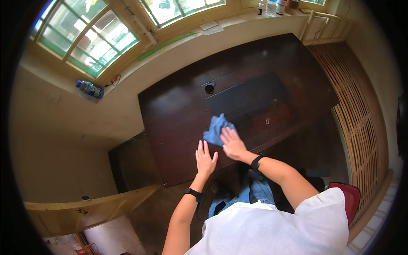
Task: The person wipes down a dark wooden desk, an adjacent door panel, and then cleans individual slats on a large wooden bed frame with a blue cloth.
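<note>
Observed crumpled blue cloth (pixel 216 127) on near part of dark brown desk (pixel 176 127). Noted right hand (pixel 232 143) spread flat over cloth's right side; left hand (pixel 205 161) spread wide, just beside cloth, nearer.

Home, bedroom-like room: slatted wooden bed frame (pixel 360 114) beside dark tabletop (pixel 170 114), wood-framed window (pixel 91 38) beyond, plastic bottle (pixel 90 89) on sill (pixel 244 21), yellowish door (pixel 114 205).

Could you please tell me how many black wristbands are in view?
2: the left wristband circles the wrist of the left hand; the right wristband, that of the right hand, which touches the blue cloth.
</note>
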Demonstrator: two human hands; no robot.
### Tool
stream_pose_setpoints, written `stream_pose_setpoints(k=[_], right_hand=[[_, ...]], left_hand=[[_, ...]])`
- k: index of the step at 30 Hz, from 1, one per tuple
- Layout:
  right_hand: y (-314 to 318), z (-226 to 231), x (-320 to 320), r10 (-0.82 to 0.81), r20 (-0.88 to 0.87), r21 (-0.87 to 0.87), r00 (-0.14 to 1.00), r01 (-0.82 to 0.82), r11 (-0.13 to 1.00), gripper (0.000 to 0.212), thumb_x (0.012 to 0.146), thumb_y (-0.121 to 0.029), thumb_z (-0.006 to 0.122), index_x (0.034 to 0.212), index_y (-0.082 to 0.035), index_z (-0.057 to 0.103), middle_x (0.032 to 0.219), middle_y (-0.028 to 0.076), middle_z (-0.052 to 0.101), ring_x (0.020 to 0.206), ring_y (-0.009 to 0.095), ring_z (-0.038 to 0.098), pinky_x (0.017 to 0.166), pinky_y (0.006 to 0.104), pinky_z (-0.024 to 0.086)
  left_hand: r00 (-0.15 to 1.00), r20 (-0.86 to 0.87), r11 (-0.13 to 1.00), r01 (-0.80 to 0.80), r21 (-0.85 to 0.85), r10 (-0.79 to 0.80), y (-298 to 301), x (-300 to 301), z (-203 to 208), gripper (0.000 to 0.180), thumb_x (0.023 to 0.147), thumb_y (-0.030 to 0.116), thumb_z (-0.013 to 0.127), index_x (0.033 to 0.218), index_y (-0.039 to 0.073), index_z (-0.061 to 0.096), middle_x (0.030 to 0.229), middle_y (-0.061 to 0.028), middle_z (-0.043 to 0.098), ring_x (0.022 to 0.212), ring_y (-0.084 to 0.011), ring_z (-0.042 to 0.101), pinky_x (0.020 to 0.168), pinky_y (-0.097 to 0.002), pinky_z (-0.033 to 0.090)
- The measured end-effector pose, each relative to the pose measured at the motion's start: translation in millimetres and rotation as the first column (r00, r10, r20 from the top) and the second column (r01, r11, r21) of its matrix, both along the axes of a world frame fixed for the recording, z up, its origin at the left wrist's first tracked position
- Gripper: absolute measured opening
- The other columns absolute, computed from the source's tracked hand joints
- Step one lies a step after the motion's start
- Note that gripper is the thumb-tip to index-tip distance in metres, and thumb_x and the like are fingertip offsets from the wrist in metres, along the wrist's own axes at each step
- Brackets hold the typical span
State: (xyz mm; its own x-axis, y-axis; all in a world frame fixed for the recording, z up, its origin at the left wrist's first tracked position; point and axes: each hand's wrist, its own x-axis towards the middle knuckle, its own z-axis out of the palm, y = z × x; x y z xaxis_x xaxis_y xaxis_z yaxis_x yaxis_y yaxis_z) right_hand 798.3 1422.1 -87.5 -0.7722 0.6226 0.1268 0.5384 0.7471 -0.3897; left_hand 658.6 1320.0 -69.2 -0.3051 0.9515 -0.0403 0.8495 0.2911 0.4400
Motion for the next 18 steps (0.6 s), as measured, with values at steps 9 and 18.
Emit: stream_pose_setpoints(k=[9,18], right_hand=[[-84,-5,-21,-0.383,-0.402,-0.265,0.832,0.295,0.918,0.042,0.075,-0.005,0.044,0.116,-0.003,0.045,0.127,0.017,0.04,0.122,0.029,0.034,0.1,0.0374,0.029],[-254,-73,226,-0.967,0.09,-0.384,0.237,0.905,0.186,0.023,0.074,-0.007,0.045,0.09,-0.004,0.061,0.112,0.019,0.052,0.101,0.032,0.05,0.088,0.0354,0.041]], left_hand=[[0.904,-0.333,0.963,0.239,-0.129,-0.269,-49,-61,-16,0.056,0.082,0.037,0.046,0.127,0.005,0.038,0.136,-0.0147,0.029,0.126,-0.0349,0.024,0.104,-0.0468,0.013],[0.907,-0.253,0.906,0.385,0.174,-0.337,-40,24,9,0.066,0.072,0.025,0.058,0.124,-0.007,0.032,0.134,-0.0261,0.022,0.126,-0.0371,0.02,0.104,-0.0453,0.016]])
